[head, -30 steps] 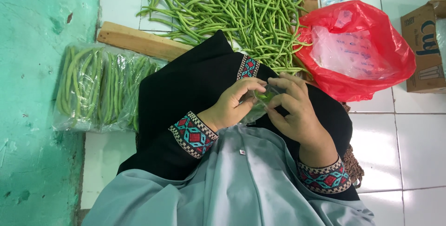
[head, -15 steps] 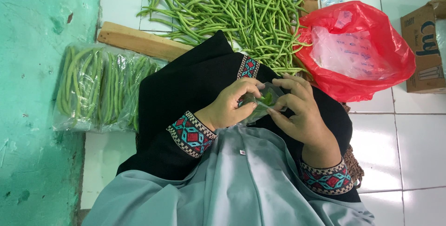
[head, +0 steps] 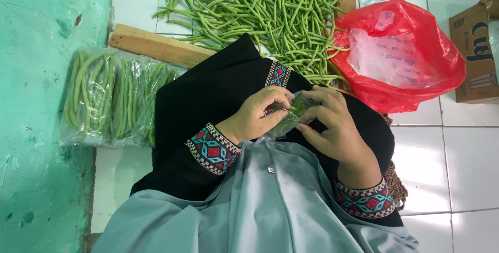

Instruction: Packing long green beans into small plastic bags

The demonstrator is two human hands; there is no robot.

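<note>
My left hand and my right hand meet over my lap, both gripping a small clear plastic bag of green beans. Fingers of each hand pinch the bag's upper end, and most of the bag is hidden behind them. Both wrists come out of black sleeves with patterned red and teal cuffs. A large loose heap of green beans lies on the white tiled floor just beyond my hands.
Several filled clear bags of beans lie at the left by a teal wall. A wooden plank runs under the heap. A red plastic bag holding clear bags sits at the right, a cardboard box beyond it.
My hands have shifted slightly around the small bag, the right hand's fingers closing in over its top. Nothing else has moved.
</note>
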